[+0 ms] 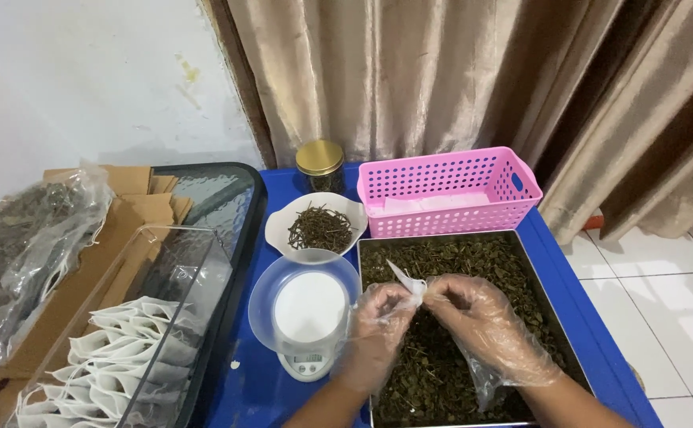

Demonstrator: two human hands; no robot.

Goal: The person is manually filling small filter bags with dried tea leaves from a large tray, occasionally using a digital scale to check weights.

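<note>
Both hands wear loose clear plastic gloves and meet over the metal tray (557, 317) of dried green leaves. The left hand (378, 321) and the right hand (481, 317) each pinch an edge of a small white paper sachet (410, 284), fingers closed on it, holding it just above the leaves near the tray's 11 o'clock corner.

The step in hand looks like pulling the sachet's mouth apart; the next move likely calls for one hand to keep the mouth wide while the other pinches up leaves.

At 9 o'clock of the tray a small kitchen scale (307, 317) stands on the blue surface (592, 317). A white bowl (319, 226) of dark twigs sits at 12 o'clock of the scale, with a pink basket (449, 194) beside it. A clear bin (136, 325) of white sachets stands far left.
</note>
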